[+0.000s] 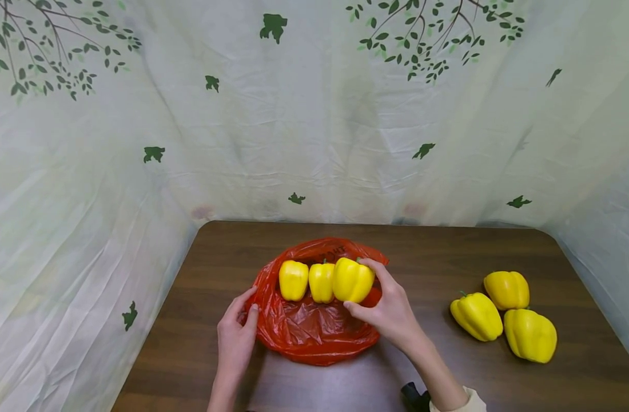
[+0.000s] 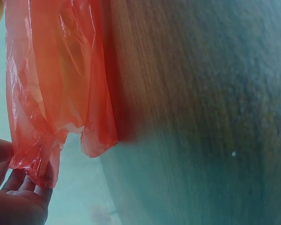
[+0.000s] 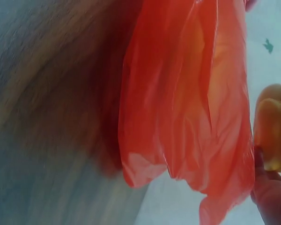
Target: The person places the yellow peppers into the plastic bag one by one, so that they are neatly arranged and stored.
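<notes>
An open red plastic bag (image 1: 319,343) stands on the wooden table, with two yellow peppers (image 1: 293,280) (image 1: 321,282) side by side inside it. My right hand (image 1: 389,306) pinches a third yellow pepper (image 1: 353,280) between thumb and fingers over the bag's right part. At the bag's left edge, my left hand (image 1: 237,332) holds the rim. The left wrist view has the left hand (image 2: 18,197) gripping a gathered bit of the bag (image 2: 61,70). In the right wrist view the right hand (image 3: 271,192) holds the pepper (image 3: 274,126) beside the bag's upper edge (image 3: 187,103).
Three more yellow peppers (image 1: 476,316) (image 1: 506,290) (image 1: 530,335) lie grouped on the right of the table (image 1: 422,246). A black object (image 1: 414,396) is at the near edge by the right forearm. A leaf-patterned curtain (image 1: 314,114) hangs behind the table.
</notes>
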`<state>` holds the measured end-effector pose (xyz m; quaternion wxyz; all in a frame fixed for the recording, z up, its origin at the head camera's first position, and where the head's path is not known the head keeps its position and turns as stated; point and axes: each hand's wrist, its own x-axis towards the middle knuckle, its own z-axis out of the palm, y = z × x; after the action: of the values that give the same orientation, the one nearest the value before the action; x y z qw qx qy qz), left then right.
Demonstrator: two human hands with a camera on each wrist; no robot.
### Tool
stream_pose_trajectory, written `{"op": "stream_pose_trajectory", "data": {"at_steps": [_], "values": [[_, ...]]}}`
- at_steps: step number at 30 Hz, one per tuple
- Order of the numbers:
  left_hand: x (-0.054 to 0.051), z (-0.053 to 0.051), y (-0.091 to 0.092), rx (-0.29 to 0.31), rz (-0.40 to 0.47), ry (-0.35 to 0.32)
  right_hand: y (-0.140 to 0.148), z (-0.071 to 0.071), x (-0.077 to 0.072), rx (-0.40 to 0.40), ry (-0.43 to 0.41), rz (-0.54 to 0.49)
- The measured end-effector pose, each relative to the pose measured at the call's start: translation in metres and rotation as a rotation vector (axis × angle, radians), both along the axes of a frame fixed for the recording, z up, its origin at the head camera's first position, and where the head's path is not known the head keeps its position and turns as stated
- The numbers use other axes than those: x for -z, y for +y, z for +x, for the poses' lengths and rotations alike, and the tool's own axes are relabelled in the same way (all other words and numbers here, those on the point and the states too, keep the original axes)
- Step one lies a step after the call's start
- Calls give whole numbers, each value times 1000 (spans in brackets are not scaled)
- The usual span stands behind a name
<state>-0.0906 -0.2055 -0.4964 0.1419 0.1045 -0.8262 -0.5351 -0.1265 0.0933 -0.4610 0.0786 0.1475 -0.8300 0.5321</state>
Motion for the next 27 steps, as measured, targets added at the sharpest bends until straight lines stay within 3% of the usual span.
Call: {"op": "stream_pose_trajectory", "data": {"at_steps": [6, 21, 27], "values": [[0, -1, -1, 2, -11, -23, -6, -4, 4, 16, -2, 6], [-2, -1, 0, 3, -8, -57, -6, -19, 17, 34, -102, 47], [0, 0, -1, 5, -11, -17, -5, -25, 19, 28, -140, 63]]}}
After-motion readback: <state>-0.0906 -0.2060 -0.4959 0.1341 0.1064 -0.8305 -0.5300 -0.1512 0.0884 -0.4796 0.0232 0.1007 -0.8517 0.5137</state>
